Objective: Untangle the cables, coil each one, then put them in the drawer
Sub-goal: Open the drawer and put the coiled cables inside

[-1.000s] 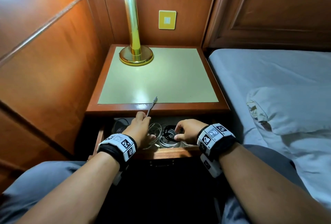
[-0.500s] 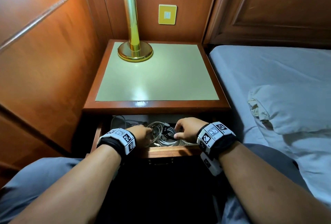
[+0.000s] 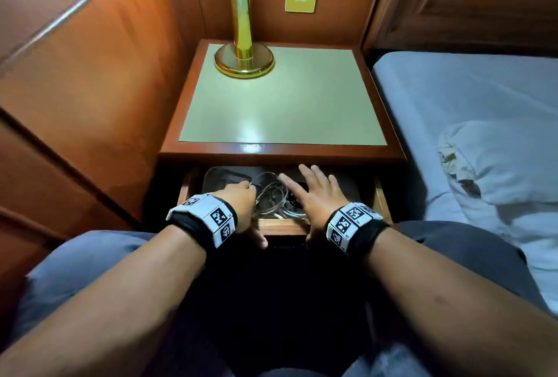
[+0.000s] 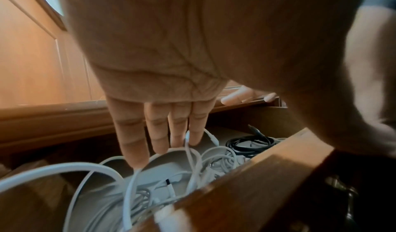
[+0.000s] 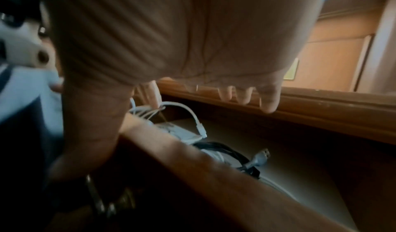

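left hand (image 3: pixel 241 200) reaches flat, fingers straight, touching the white cables (image 4: pixel 193 166) in the open drawer (image 3: pixel 283 227). right hand (image 3: pixel 314 192) is spread above the black cable (image 5: pixel 225 149), thumb over the near drawer front.

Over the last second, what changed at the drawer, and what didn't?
The left hand lowered the white cable it held up into the drawer and let go; its straight fingers now touch the white cables. The right hand let go of the black coil and spread open above the drawer. The lamp stayed put.
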Available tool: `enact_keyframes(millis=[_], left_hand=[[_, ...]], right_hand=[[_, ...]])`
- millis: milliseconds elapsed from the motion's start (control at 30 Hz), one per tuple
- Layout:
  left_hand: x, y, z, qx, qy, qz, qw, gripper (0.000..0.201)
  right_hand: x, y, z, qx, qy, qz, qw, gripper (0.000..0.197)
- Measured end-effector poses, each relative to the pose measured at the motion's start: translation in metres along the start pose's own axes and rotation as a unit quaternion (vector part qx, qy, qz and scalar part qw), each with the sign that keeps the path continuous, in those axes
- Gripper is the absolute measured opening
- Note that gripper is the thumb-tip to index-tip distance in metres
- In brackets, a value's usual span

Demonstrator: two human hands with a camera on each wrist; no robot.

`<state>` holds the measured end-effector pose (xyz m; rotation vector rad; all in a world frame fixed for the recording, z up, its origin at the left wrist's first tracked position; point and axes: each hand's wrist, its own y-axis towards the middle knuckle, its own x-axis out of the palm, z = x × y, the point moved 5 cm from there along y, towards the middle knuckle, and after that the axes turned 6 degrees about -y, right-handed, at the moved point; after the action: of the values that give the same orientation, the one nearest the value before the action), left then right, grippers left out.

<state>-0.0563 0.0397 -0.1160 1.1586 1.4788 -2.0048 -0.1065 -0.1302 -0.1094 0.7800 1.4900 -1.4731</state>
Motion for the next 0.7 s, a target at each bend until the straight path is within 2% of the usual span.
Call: enact_keyframes(millis=[67, 167, 267, 333, 433, 600, 700], left_hand=[[0.009, 0.0, -0.003, -0.004, 0.015, -0.013, 1.0, 0.147], [0.016, 0.004, -0.006, 0.003, 0.022, -0.004, 1.0, 0.142], [0.007, 0.0, -0.005, 0.002, 0.056, 0.039, 0.998, 0.138], [-0.002, -0.004, -0.001, 0.011, 0.079, 0.089, 0.993, 0.15], [-0.011, -0.005, -0.002, 0.008, 0.052, 0.133, 0.99, 0.166], [-0.025, 0.009, -0.01, 0.001, 0.014, 0.202, 0.979, 0.156], [-0.034, 0.023, -0.015, -0.002, 0.021, 0.224, 0.974, 0.143]], right_hand=[[-0.002, -0.001, 0.0, 0.004, -0.003, 0.025, 1.0, 0.151], [-0.005, -0.003, 0.005, 0.02, -0.002, 0.043, 0.999, 0.161], [-0.006, -0.003, 0.007, 0.031, 0.01, 0.037, 0.999, 0.165], [-0.008, -0.003, 0.006, 0.027, 0.006, 0.037, 0.999, 0.167], [-0.01, 0.0, 0.007, 0.027, 0.014, 0.05, 0.998, 0.166], [-0.019, 0.019, 0.026, 0.1, 0.024, 0.086, 0.991, 0.164], [-0.023, 0.037, 0.036, 0.126, 0.009, 0.088, 0.988, 0.156]])
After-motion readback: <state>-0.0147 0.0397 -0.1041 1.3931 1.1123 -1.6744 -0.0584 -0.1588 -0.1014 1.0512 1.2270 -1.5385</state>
